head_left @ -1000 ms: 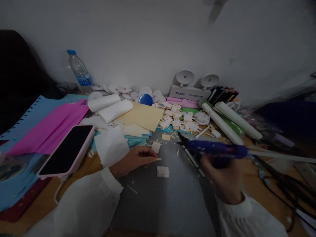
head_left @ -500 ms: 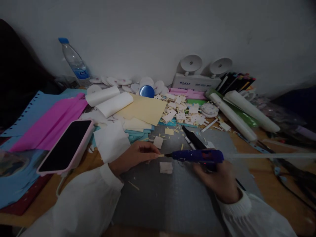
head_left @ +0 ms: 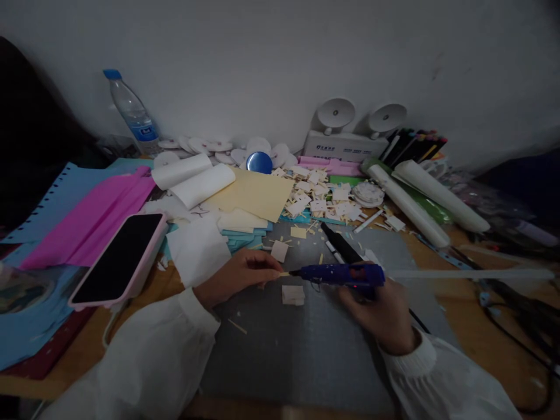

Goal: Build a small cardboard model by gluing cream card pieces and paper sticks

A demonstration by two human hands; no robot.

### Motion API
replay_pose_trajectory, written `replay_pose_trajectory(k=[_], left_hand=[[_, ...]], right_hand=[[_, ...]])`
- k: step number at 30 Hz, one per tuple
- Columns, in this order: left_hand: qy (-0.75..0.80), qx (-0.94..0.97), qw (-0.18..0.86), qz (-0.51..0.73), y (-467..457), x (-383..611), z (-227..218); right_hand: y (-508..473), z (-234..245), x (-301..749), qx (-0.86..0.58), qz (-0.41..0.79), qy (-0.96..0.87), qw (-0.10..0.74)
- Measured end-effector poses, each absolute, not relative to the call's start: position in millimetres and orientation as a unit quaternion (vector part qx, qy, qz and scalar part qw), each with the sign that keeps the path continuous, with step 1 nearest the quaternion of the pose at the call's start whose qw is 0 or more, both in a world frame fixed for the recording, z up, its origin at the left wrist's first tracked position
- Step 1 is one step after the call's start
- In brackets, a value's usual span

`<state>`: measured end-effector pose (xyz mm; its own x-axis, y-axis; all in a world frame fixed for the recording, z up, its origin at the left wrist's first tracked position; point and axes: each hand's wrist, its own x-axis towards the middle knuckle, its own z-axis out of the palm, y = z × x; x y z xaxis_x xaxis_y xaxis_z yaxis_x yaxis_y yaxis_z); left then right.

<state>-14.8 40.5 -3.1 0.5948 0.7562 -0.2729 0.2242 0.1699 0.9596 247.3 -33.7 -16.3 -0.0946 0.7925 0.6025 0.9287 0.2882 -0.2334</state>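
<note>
Between thumb and fingers, my left hand [head_left: 242,274] pinches a small pale yellow paper strip [head_left: 284,274]. My right hand [head_left: 385,315] is wrapped round a blue glue gun [head_left: 336,274], held level and pointing left. Its dark nozzle meets the strip's end or sits very close to it. From the gun's back a long clear glue stick [head_left: 472,274] sticks out. Just below the nozzle a folded pale paper square [head_left: 293,295] lies on the grey mat [head_left: 280,361]. Another pale square with thin strips [head_left: 279,251] lies behind my left fingertips.
A heap of small paper squares with strips [head_left: 317,195] fills the back middle. A black pen-like tool [head_left: 343,242] lies behind the gun. Left are a pink-cased phone [head_left: 118,259] and coloured paper [head_left: 83,219]. A water bottle [head_left: 133,111] stands at the back left; paper rolls [head_left: 409,204] lie right.
My right hand and the glue gun have shifted slightly left, bringing the nozzle closer along the strip. My left hand has stayed almost in place, still pinching the strip.
</note>
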Motion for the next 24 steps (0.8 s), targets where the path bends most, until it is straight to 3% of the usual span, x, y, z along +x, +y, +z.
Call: replay_pose_trajectory(k=[24], left_hand=[[0.401,0.601,0.657,0.215,40.7,-15.2,-6.2]], right_hand=[[-36.1,-9.1,252.7,-0.598,-0.108,-0.731,0.311]])
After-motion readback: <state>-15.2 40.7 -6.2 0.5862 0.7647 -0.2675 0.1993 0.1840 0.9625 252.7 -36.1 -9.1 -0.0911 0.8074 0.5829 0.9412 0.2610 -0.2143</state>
